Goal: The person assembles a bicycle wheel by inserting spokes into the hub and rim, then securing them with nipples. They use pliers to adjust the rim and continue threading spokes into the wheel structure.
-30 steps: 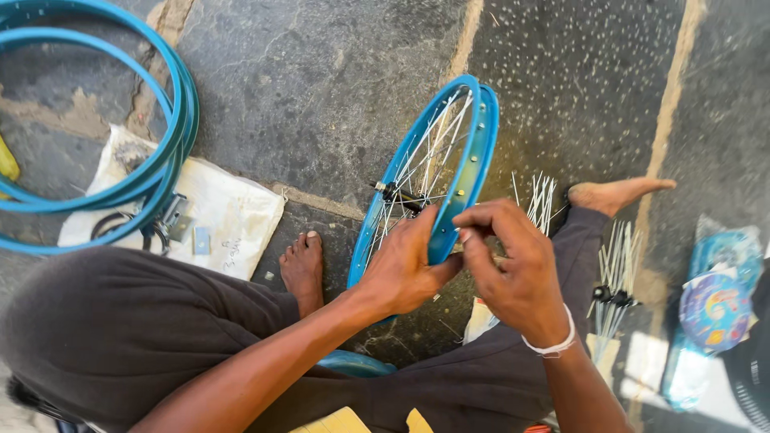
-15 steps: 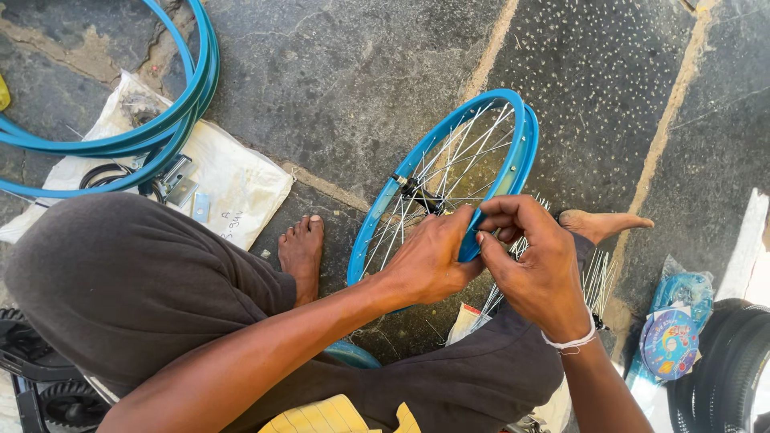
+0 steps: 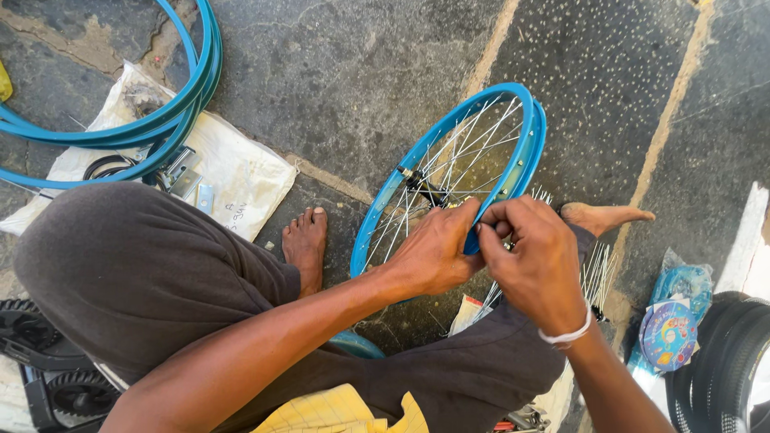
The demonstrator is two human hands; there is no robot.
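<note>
While the blue metal bicycle wheel rim with thin silver spokes (image 3: 449, 172) stood upright between the bare feet | left hand (image 3: 433, 252) clasped its near edge | right hand (image 3: 533, 256) pinched shut there, contents hidden.

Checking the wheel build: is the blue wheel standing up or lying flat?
Standing on edge, tilted: the blue wheel is gripped at its rim by left hand and right hand.
</note>
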